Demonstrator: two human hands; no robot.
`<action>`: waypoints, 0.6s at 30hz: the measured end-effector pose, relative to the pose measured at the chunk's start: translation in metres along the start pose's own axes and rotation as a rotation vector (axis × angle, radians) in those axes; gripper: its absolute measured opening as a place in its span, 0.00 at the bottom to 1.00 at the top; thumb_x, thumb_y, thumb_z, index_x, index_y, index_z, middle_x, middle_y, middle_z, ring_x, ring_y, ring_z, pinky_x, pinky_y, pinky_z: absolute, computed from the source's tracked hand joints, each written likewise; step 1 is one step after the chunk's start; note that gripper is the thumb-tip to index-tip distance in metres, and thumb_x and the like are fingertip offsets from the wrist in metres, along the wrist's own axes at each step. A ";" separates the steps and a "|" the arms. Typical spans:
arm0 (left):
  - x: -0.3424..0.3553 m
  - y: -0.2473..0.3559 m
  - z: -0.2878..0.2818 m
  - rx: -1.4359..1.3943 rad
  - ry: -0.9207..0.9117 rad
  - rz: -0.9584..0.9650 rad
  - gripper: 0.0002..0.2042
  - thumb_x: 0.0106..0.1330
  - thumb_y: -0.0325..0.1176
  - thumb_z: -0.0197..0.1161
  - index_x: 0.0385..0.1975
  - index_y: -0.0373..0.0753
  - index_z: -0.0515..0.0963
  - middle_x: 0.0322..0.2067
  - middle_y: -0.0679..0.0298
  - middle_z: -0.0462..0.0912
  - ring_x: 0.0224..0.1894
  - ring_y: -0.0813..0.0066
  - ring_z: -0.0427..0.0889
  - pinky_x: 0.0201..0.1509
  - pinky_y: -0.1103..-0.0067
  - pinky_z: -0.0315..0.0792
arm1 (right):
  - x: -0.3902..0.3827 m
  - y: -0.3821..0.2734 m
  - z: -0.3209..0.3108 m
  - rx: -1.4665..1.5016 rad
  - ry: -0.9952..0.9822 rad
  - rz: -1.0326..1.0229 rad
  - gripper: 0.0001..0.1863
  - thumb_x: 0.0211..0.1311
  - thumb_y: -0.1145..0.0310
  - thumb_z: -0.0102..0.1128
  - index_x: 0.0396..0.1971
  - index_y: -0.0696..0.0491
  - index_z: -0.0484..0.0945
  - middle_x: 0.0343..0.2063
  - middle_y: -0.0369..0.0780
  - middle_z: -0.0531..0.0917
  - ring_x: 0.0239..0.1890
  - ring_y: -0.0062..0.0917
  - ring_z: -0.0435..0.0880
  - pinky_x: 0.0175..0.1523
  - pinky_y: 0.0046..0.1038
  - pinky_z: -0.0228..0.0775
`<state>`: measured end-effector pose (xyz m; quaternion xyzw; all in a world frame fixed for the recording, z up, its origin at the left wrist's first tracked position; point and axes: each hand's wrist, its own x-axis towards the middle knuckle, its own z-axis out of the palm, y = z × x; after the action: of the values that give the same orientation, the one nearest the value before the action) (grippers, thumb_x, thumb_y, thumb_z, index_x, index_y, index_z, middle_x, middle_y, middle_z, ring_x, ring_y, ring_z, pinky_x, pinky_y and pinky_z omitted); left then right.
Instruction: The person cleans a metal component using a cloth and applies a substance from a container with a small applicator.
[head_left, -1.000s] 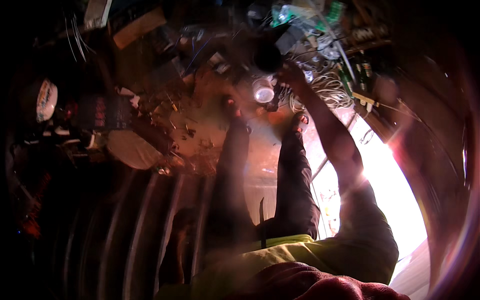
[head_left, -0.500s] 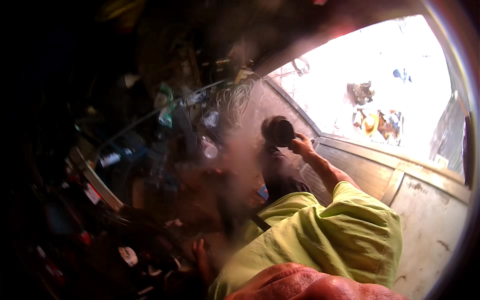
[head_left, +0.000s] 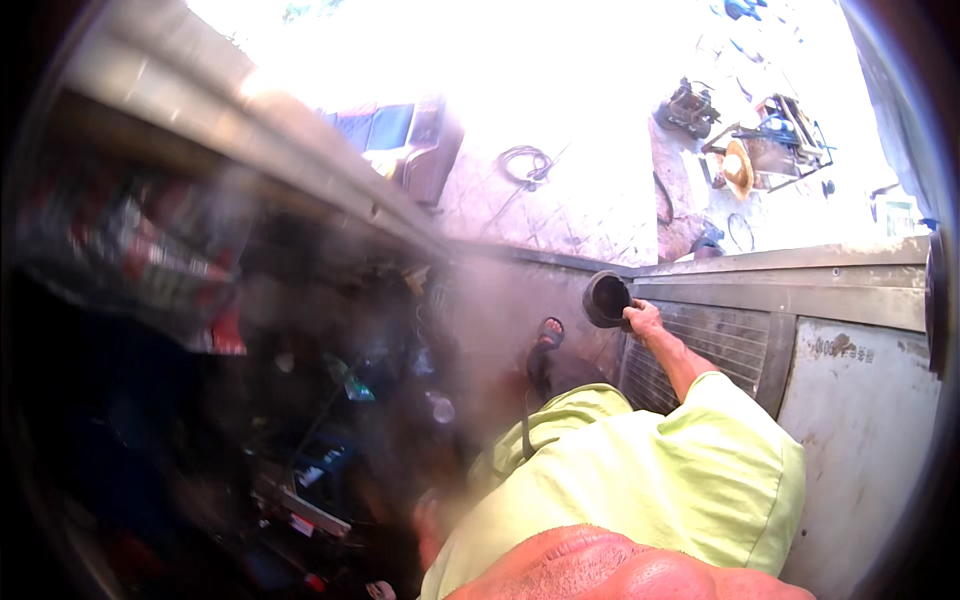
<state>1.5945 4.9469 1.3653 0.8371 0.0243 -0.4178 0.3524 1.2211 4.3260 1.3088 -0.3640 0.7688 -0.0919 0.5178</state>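
My right hand (head_left: 642, 317) is closed on the rim of a dark, round, open-mouthed container (head_left: 607, 299), held out in front of me. The container is tilted so that its hollow inside shows; I cannot make out anything in it. It is near a ribbed metal door panel (head_left: 700, 345) on my right. Low at my left side hangs my left hand (head_left: 427, 520), dim and smeared, so its fingers cannot be read. It is nearest to the dark clutter on the floor.
Ahead, a metal threshold (head_left: 540, 258) leads to a bright paved yard. Outside are a coil of cable (head_left: 525, 165), an armchair-like seat (head_left: 428, 150), a greasy machine part (head_left: 688, 108) and a straw hat (head_left: 737, 170) by a metal frame. Shadowed clutter with a green bottle (head_left: 352, 382) lies left.
My view has swung right toward the doorway, so more of the bright yard shows. The right hand still grips the dark container, now closer to the threshold and door panel.
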 end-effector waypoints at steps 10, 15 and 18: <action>0.149 0.155 0.075 0.058 -0.284 -0.025 0.14 0.67 0.32 0.64 0.50 0.34 0.82 0.48 0.58 0.85 0.49 0.70 0.82 0.58 0.74 0.73 | 0.051 -0.012 -0.068 0.284 0.116 0.164 0.29 0.48 0.69 0.64 0.56 0.53 0.79 0.30 0.40 0.85 0.17 0.25 0.82 0.18 0.28 0.68; 0.194 0.242 0.127 0.607 -0.419 0.490 0.15 0.66 0.41 0.66 0.44 0.37 0.83 0.37 0.60 0.87 0.39 0.69 0.86 0.42 0.72 0.78 | 0.074 -0.039 -0.090 0.400 0.093 0.302 0.26 0.51 0.69 0.62 0.54 0.49 0.78 0.31 0.38 0.82 0.18 0.26 0.81 0.18 0.28 0.69; 0.225 0.274 0.158 0.643 -0.453 0.420 0.15 0.66 0.41 0.65 0.44 0.36 0.83 0.37 0.59 0.87 0.40 0.68 0.85 0.43 0.72 0.77 | 0.089 -0.045 -0.089 0.446 0.229 0.368 0.26 0.51 0.68 0.62 0.54 0.48 0.78 0.30 0.38 0.81 0.18 0.27 0.79 0.19 0.30 0.71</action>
<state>1.7248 4.5877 1.2963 0.7781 -0.3554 -0.4964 0.1479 1.1470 4.2149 1.3073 -0.0834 0.8360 -0.2037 0.5027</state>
